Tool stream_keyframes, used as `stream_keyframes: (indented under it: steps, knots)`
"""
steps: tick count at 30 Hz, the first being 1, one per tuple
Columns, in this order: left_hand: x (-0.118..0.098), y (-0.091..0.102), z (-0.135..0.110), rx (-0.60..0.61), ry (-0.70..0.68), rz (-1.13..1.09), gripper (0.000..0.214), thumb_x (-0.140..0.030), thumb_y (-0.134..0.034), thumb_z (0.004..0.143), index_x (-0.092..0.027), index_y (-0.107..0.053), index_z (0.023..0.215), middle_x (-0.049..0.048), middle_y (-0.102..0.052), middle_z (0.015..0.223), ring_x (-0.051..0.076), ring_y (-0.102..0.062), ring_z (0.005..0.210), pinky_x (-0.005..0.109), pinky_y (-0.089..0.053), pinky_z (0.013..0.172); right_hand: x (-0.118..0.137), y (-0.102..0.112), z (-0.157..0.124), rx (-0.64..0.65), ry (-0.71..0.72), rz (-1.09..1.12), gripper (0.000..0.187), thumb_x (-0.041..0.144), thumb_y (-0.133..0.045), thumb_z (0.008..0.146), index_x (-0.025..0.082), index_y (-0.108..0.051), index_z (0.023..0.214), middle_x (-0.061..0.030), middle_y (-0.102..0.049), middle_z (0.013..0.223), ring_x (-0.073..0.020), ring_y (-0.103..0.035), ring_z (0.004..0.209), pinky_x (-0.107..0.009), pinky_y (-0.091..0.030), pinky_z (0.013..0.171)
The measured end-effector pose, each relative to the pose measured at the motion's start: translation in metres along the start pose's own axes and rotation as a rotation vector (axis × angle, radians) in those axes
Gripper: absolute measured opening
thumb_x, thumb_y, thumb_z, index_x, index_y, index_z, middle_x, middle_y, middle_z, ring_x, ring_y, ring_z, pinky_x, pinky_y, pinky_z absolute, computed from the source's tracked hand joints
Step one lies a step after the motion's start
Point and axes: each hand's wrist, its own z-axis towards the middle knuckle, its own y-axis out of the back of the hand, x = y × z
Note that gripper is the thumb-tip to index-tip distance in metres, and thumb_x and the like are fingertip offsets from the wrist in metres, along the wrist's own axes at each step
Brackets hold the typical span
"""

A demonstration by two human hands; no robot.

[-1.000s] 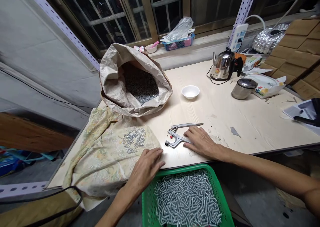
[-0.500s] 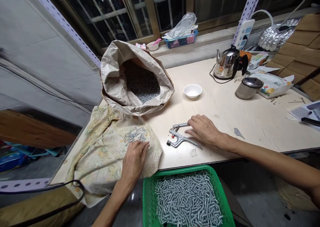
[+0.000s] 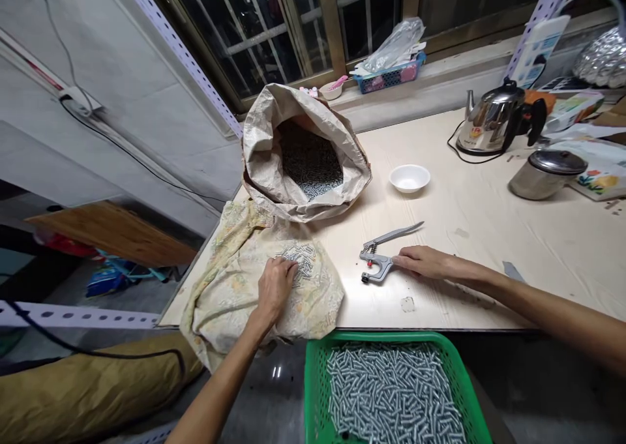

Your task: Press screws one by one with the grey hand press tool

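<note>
My left hand (image 3: pixel 276 284) rests on a pale flowered cloth (image 3: pixel 235 287), fingertips curled into a small heap of metal springs (image 3: pixel 302 260); whether it has picked any up is hidden. My right hand (image 3: pixel 423 261) lies on the table with its fingers closed over the lower handle of grey metal pliers (image 3: pixel 379 255), whose upper handle sticks out toward the back right. The pliers rest on the tabletop.
A big paper sack (image 3: pixel 274 163) full of springs stands behind the cloth. A white bowl (image 3: pixel 409 178), a steel kettle (image 3: pixel 491 119) and a lidded steel pot (image 3: pixel 545 173) stand on the wooden table (image 3: pixel 489 235). A green basket (image 3: pixel 317 379) of springs sits below the front edge.
My left hand went from the table's front edge up onto the cloth to the spring heap. My right hand shifted over the pliers and closed on the lower handle. The view swung left.
</note>
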Motion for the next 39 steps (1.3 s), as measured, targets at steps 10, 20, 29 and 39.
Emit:
stream_keyframes:
  steps: [10,20,29,39]
  knots:
    - [-0.014,-0.004,0.022,0.046,-0.002,0.021,0.023,-0.025,-0.048,0.088,-0.018,-0.070,0.083,0.0098,-0.066,0.087,0.025,-0.055,0.092,0.033,-0.045,0.080,0.003,-0.003,0.001,-0.075,0.065,-0.046,0.044,0.049,-0.031,0.096,0.020,-0.052,0.071,-0.0055,-0.060,0.076,-0.0205,-0.054,0.070,-0.034,-0.039,0.068]
    - [-0.087,0.007,-0.016,0.032,0.157,-0.873,0.028,-0.043,-0.063,0.075,-0.017,-0.071,0.082,0.0042,-0.071,0.080,0.017,-0.062,0.074,0.026,-0.047,0.069,0.012,-0.022,-0.015,-0.254,0.182,-0.274,0.030,0.039,-0.034,0.100,0.019,-0.054,0.089,-0.0033,-0.061,0.080,-0.0169,-0.052,0.067,-0.028,-0.032,0.058]
    - [-0.116,-0.019,-0.017,0.115,0.124,-0.906,0.024,-0.039,-0.062,0.079,-0.018,-0.074,0.082,0.0040,-0.071,0.082,0.017,-0.062,0.079,0.025,-0.045,0.073,0.012,-0.024,-0.018,-0.288,0.239,-0.352,0.026,0.036,-0.039,0.099,0.019,-0.053,0.085,-0.0033,-0.062,0.077,-0.0155,-0.051,0.062,-0.027,-0.026,0.053]
    - [-0.114,-0.023,-0.014,0.237,0.116,-0.810,0.026,-0.040,-0.060,0.078,-0.018,-0.073,0.080,0.0048,-0.071,0.082,0.019,-0.064,0.077,0.026,-0.045,0.072,0.012,-0.027,-0.017,-0.274,0.211,-0.489,0.027,0.038,-0.041,0.100,0.018,-0.052,0.085,-0.0009,-0.061,0.073,-0.0126,-0.045,0.056,-0.027,-0.018,0.049]
